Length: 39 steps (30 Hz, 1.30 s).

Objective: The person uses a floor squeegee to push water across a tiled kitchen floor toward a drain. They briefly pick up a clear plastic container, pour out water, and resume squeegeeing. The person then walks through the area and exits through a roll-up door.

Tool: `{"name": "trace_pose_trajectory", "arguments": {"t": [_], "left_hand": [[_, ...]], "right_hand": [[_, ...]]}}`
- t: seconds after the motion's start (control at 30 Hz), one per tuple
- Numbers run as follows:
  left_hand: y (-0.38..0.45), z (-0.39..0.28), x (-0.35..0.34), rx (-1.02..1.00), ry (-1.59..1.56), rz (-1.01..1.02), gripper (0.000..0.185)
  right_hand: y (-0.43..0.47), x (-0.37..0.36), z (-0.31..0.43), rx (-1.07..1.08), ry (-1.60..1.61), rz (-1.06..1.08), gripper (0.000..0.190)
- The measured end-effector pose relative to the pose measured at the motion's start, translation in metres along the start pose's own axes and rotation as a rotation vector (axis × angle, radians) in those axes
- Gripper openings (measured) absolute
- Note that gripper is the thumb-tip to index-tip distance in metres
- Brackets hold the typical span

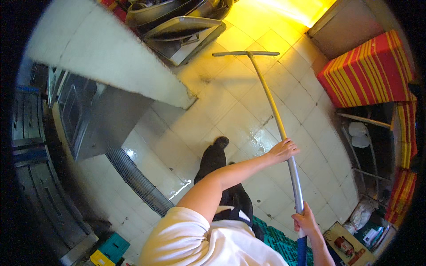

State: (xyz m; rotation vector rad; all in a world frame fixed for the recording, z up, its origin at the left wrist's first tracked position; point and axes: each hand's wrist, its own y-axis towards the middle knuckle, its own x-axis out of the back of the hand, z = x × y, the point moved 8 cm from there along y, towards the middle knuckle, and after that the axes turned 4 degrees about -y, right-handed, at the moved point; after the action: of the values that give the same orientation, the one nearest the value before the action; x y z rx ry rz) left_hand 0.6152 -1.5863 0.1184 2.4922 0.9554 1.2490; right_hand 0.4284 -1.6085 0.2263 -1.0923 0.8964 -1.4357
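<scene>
A long-handled floor squeegee (271,99) reaches away from me, its wide blade at the far end lying across the floor tiles. My left hand (284,151) is closed around the middle of the pole, palm down. Nearer my body, my right hand (304,219) grips the pole's lower part, just above its blue end. The pole looks yellow towards the blade and silver between my hands. Wet, shiny patches show on the pale tiled floor (233,116) beside the pole and near my dark shoe.
A metal floor drain grate (143,183) runs at left, near a pale wall corner (186,96). Pans and trays (186,30) stand at the top. Red-and-yellow striped cloth (366,73) covers shelving at right. Green plastic crates (283,241) sit behind me; a small box (349,244) stands lower right.
</scene>
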Motion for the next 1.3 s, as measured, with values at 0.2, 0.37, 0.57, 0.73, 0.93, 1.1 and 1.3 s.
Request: {"name": "trace_pose_trajectory", "arguments": {"t": [0.2, 0.37, 0.57, 0.73, 0.93, 1.1, 1.3], "left_hand": [[-0.037, 0.132, -0.005, 0.221, 0.053, 0.014, 0.013], [-0.067, 0.256, 0.006, 0.331, -0.118, 0.305, 0.023], [-0.058, 0.248, -0.024, 0.392, -0.028, 0.281, 0.016], [-0.046, 0.164, -0.051, 0.369, -0.191, 0.144, 0.017], [-0.045, 0.208, -0.006, 0.343, -0.118, 0.219, 0.02], [-0.067, 0.255, 0.011, 0.417, 0.049, 0.13, 0.02], [-0.05, 0.123, -0.028, 0.319, -0.282, 0.055, 0.025]], "right_hand": [[0.11, -0.011, 0.08, 0.062, -0.415, -0.103, 0.019], [0.185, -0.025, 0.127, 0.162, -0.628, -0.008, 0.025], [0.169, 0.028, 0.088, -0.101, -0.78, -0.117, 0.031], [0.069, 0.057, 0.086, -0.243, -0.849, -0.15, 0.031], [0.093, 0.01, 0.126, -0.113, -0.905, -0.175, 0.03], [0.154, -0.005, 0.115, -0.046, -0.853, -0.087, 0.03], [0.032, 0.041, 0.064, -0.334, -0.711, -0.119, 0.034]]}}
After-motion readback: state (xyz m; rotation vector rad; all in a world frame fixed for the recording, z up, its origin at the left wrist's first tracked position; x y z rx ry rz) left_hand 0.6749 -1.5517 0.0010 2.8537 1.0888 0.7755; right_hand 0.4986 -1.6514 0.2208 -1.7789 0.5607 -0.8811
